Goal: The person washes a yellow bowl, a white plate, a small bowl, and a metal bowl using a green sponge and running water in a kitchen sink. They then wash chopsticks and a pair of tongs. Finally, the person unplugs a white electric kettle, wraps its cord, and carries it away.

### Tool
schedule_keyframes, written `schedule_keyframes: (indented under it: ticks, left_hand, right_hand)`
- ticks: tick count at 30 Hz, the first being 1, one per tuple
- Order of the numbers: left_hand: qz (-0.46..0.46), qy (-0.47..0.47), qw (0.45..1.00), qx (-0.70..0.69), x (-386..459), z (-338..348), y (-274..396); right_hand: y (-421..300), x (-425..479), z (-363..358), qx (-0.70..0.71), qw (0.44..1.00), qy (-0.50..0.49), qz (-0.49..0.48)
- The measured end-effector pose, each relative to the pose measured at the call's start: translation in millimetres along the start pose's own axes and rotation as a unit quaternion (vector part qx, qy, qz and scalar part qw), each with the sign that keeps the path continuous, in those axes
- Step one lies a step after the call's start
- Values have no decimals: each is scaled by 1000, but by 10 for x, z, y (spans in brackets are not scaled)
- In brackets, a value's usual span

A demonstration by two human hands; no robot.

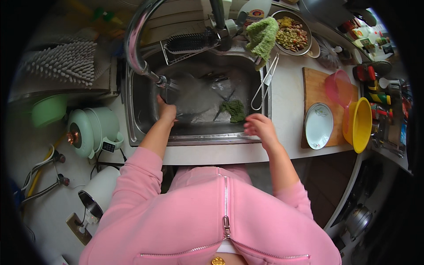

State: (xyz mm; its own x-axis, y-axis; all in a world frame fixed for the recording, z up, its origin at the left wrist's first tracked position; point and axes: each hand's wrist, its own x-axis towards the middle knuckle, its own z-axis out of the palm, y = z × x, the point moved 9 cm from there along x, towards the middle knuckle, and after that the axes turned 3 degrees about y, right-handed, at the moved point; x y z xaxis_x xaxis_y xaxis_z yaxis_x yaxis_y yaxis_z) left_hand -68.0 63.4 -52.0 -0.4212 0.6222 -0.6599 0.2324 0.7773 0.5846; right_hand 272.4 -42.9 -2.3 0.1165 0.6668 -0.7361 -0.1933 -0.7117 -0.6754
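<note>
Water runs from the chrome faucet into the steel sink. In the sink's left part is my left hand, thumb up, by a dark edge under the spray; blur hides whether it grips anything. My right hand hovers at the front right rim, fingers loosely bent and apart, nothing seen in them. Just left of it a dark green scrubbing cloth lies in the basin. Shiny, partly blurred utensils lie further back in the basin. A wire-handled tool rests across the right rim.
A light green cloth hangs behind the right rim, beside a bowl of chopped food. Rightward are a cutting board, a white oval dish, a pink strainer or scoop and a yellow basin. A green electric pot stands left.
</note>
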Motion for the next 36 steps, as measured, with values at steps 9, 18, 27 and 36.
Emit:
schedule_keyframes:
  ticks: [9,18,27,36]
  left_hand:
    - [429,237,831,263,-317,-888,753]
    - [166,66,960,-217,-110,-908,252]
    - [51,-58,918,-388,-4,-264,-57]
    - [145,-32,925,-349,-228,69,18]
  right_hand:
    - [502,1237,788,-754,648,-55,-93]
    - [764,1277,808,-704,678,-210,-18]
    - [-221,879,1451,-168,954,-196,-151]
    - [-369,496,2540,-363,848,-270,-275]
